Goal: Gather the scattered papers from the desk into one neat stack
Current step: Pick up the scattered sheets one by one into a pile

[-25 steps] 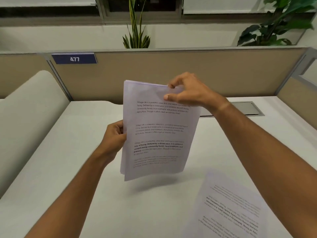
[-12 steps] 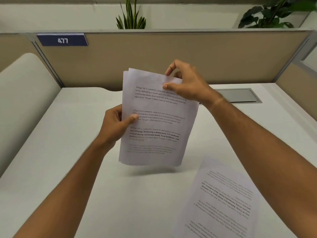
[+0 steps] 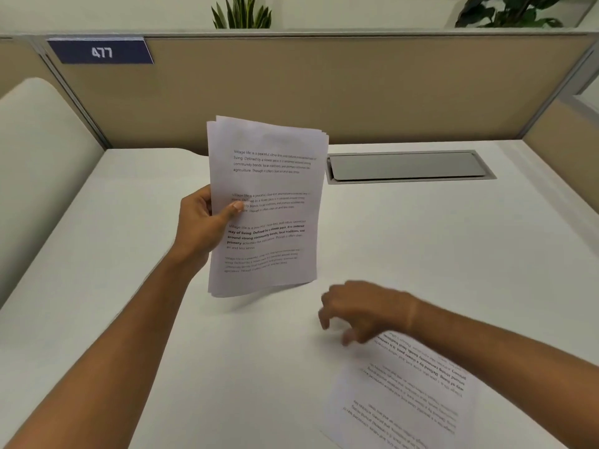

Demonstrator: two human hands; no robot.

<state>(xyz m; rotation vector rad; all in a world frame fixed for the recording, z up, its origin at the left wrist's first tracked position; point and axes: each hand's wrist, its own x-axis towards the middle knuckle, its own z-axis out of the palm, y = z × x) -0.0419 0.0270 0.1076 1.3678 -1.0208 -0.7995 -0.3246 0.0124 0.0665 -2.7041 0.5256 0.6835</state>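
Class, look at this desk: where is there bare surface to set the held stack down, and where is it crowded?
Bare desk lies left of the held stack, under the left hand, out to the cushioned edge. More lies between the grey cable hatch and the right hand. The near right is crowded: a loose sheet lies under the right forearm.

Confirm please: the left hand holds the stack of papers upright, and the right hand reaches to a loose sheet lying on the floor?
Not the floor. In the head view the loose sheet lies on the desk. The left hand does hold the stack of papers upright, and the right hand reaches toward that sheet.
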